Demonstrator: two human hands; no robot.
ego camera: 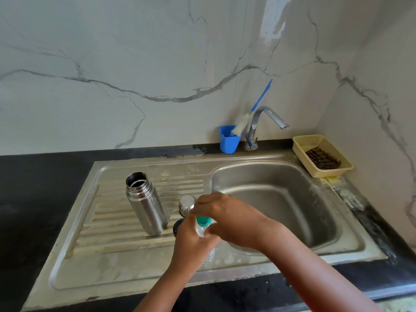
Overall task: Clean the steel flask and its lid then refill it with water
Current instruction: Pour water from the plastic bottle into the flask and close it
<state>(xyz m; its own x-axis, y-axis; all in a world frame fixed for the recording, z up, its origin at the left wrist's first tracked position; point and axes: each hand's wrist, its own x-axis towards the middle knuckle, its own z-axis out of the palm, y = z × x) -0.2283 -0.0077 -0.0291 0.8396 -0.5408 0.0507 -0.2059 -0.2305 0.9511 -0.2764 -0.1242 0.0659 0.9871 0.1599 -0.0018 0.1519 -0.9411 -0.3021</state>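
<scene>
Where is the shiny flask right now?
The steel flask stands upright and open on the ribbed draining board, left of the sink basin, just left of its lid and the hands.

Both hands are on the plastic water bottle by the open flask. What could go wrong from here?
1. The open steel flask stands on the ribbed drainboard; a forearm swing might tip it.
2. The right hand twists the green cap; the left hand squeezing the clear plastic bottle may spill water.

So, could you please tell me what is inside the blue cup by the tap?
A bottle brush stands in the blue cup, white bristles down, its blue handle leaning up against the wall. The cup's wall hides the brush tip and anything else inside.
</scene>
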